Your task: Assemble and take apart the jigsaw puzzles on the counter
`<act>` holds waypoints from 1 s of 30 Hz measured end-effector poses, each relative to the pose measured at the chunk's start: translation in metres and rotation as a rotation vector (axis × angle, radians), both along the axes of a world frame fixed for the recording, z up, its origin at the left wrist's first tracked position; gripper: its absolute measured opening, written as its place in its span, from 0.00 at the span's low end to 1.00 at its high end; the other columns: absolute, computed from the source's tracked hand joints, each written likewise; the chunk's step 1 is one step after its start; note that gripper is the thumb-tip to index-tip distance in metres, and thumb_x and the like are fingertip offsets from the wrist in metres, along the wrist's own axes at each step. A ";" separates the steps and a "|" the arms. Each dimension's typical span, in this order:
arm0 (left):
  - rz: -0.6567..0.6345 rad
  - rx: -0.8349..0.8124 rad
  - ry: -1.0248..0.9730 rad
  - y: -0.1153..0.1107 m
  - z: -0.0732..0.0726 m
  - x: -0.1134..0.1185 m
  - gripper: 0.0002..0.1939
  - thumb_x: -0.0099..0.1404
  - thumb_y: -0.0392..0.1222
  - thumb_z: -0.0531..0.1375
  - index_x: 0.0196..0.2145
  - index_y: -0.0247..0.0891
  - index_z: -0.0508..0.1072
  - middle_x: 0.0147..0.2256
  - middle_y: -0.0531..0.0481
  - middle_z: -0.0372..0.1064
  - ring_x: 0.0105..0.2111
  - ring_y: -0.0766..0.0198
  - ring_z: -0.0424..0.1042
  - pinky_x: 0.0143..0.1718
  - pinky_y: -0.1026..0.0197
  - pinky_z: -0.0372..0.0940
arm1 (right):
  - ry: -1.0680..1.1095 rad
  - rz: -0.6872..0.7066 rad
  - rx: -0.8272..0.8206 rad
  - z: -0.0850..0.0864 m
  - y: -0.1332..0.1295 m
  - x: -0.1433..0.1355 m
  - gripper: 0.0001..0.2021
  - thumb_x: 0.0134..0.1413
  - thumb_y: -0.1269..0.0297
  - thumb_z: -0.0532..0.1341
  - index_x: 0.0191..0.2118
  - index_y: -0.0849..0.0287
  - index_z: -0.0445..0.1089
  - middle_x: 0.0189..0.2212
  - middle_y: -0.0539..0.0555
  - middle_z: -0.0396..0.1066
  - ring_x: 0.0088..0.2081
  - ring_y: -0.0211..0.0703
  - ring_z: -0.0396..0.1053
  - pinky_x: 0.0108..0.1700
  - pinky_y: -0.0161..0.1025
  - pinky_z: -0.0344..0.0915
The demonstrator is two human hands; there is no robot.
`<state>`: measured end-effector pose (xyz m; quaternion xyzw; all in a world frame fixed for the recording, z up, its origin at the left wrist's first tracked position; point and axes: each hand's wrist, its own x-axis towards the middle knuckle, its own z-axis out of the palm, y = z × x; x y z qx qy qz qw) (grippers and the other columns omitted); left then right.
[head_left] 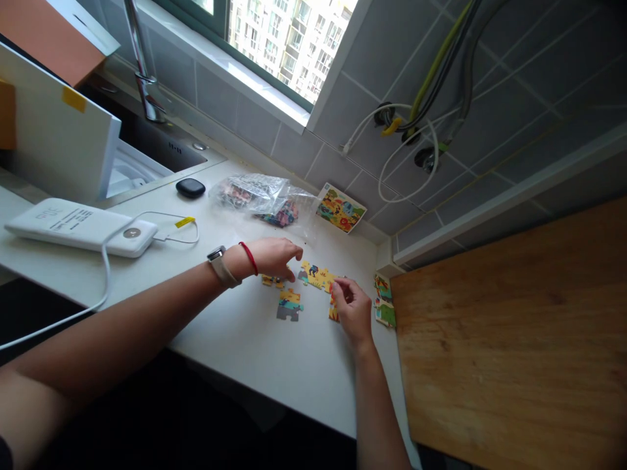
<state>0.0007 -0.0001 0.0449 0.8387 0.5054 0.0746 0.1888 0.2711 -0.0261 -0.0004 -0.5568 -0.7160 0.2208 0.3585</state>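
My left hand [278,256] hovers over the white counter with thumb and fingers apart and nothing visible between them. Close under it lie a few small yellow jigsaw puzzle pieces [270,281], partly covered by the fingers. A joined yellow strip of puzzle pieces [317,276] lies between both hands. My right hand [354,308] has its thumb and fingertips pinched on an orange-and-yellow puzzle piece [334,311] at the strip's right end; the fingers hide part of it. Nearer me lies a grey, teal and yellow puzzle piece [290,305], apart from the strip.
Green puzzle pieces [385,303] lie by the wooden board [509,326] on the right. A picture card [341,207] leans against the tiles beside plastic bags [259,199] of pieces. A black case [191,188], white power bank [81,227] with cable and sink [161,147] are left.
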 end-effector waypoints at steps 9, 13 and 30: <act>-0.018 0.037 0.211 -0.018 -0.001 -0.022 0.30 0.56 0.40 0.70 0.56 0.40 0.70 0.47 0.41 0.72 0.44 0.49 0.77 0.39 0.57 0.68 | -0.135 0.407 -0.195 0.005 -0.016 -0.019 0.07 0.59 0.60 0.66 0.40 0.56 0.78 0.29 0.50 0.75 0.28 0.38 0.68 0.33 0.36 0.65; -0.075 -0.010 0.137 -0.008 -0.003 -0.034 0.35 0.54 0.39 0.69 0.59 0.43 0.67 0.50 0.44 0.71 0.44 0.53 0.76 0.39 0.61 0.67 | -0.180 0.506 -0.195 0.006 -0.015 -0.018 0.07 0.55 0.61 0.70 0.40 0.55 0.79 0.32 0.50 0.73 0.28 0.36 0.66 0.34 0.36 0.65; -0.300 0.046 -0.346 -0.015 -0.007 -0.022 0.26 0.62 0.39 0.66 0.57 0.44 0.68 0.54 0.43 0.63 0.47 0.57 0.72 0.51 0.55 0.70 | 0.291 0.258 -0.237 0.001 -0.016 -0.032 0.17 0.61 0.52 0.63 0.51 0.56 0.74 0.37 0.54 0.73 0.36 0.41 0.72 0.32 0.35 0.67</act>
